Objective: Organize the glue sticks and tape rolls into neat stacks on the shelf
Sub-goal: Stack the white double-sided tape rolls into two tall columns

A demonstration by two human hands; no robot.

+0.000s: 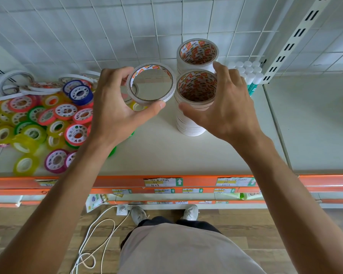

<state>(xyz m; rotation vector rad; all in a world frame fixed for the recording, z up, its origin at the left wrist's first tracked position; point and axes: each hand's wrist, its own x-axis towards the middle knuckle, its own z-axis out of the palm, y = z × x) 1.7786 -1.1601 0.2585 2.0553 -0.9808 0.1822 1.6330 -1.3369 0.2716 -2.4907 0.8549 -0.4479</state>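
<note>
Bare shelf (156,147) between loose tapes (48,119) and tape stacks (194,107).

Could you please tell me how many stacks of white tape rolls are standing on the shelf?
2: near stack under the right hand, far stack directly behind it.
</note>
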